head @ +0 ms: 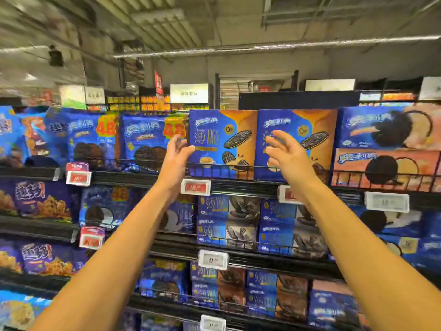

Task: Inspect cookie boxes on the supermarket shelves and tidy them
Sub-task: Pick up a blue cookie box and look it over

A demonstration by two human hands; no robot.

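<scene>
Two blue-and-orange cookie boxes stand upright side by side on the top shelf. My left hand (pixel 176 156) is raised with fingers apart at the left edge of the left box (pixel 223 142), its thumb at or near that edge. Fingers spread, my right hand (pixel 287 154) hovers in front of the left part of the right box (pixel 297 144), covering some of its print. Neither hand holds anything.
Blue cookie bags (pixel 148 142) sit left of the boxes, pink-and-blue boxes (pixel 386 149) to the right. A wire rail (pixel 238 166) fronts the top shelf. Price tags (pixel 195 187) hang on the shelf edges. Lower shelves hold several smaller cookie boxes (pixel 226 220).
</scene>
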